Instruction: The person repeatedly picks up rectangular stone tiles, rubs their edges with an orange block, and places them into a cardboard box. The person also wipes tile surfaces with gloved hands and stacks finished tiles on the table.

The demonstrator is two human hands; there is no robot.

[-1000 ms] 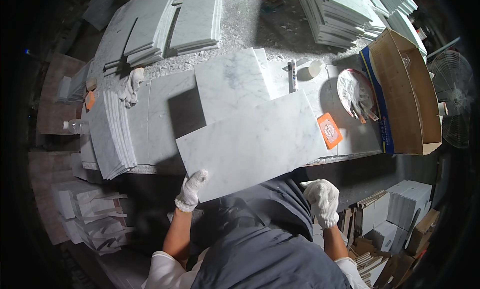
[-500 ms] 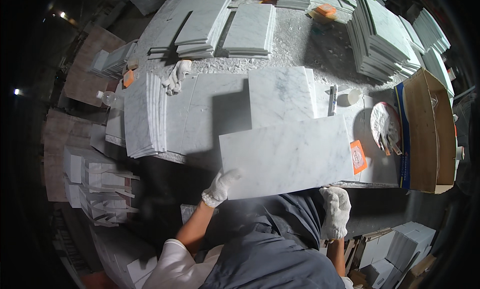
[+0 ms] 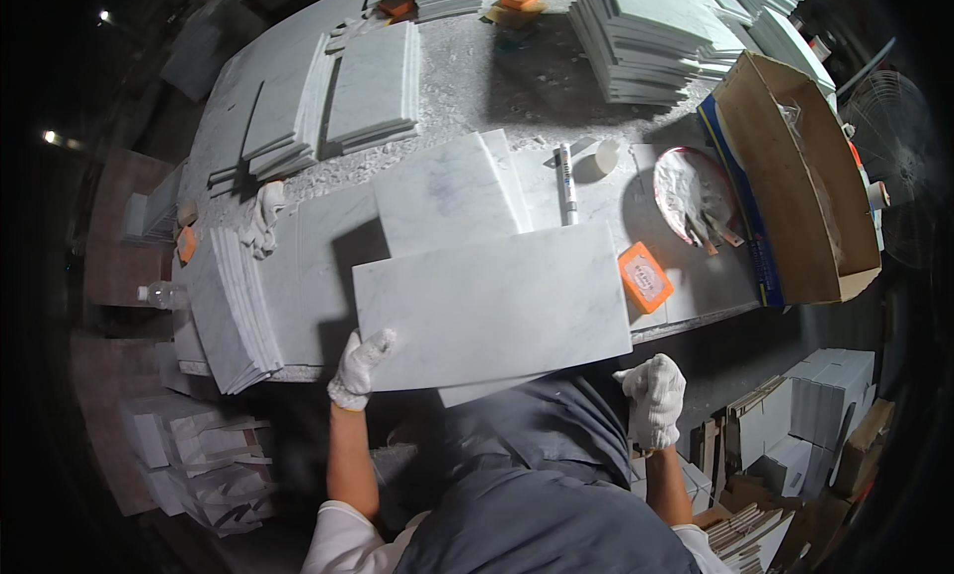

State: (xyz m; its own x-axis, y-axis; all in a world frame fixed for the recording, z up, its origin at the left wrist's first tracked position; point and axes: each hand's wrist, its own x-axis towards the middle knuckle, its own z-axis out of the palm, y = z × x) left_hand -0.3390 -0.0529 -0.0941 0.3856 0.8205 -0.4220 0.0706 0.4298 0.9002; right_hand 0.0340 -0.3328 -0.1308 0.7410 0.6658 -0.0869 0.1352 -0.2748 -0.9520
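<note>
My left hand [image 3: 361, 368], in a white knit glove, grips the lower left corner of a rectangular white marble tile [image 3: 497, 306], thumb on top. The tile lies over the table's near edge, and a corner of another pale slab [image 3: 487, 386] sticks out beneath it. My right hand [image 3: 656, 402], also gloved, is closed in a fist just off the tile's lower right corner; whether anything is inside cannot be seen. Beyond the held tile lie grey-veined tiles [image 3: 437, 198], partly covered by it. An orange box-shaped block [image 3: 646, 277] sits beside its right edge.
A marker [image 3: 567, 184] and a white cup [image 3: 605, 157] lie farther back. To the right are a bowl of white paste with spatulas [image 3: 686, 181] and a cardboard box [image 3: 795, 166]. Tile stacks [image 3: 646, 37] stand behind; leaning tiles [image 3: 234, 306] and a crumpled glove [image 3: 266, 219] are left.
My view has turned to the right, shifting the table leftward. My left hand still holds the tile's corner. The slab corner beneath the tile now shows; my right fist stays near the tile.
</note>
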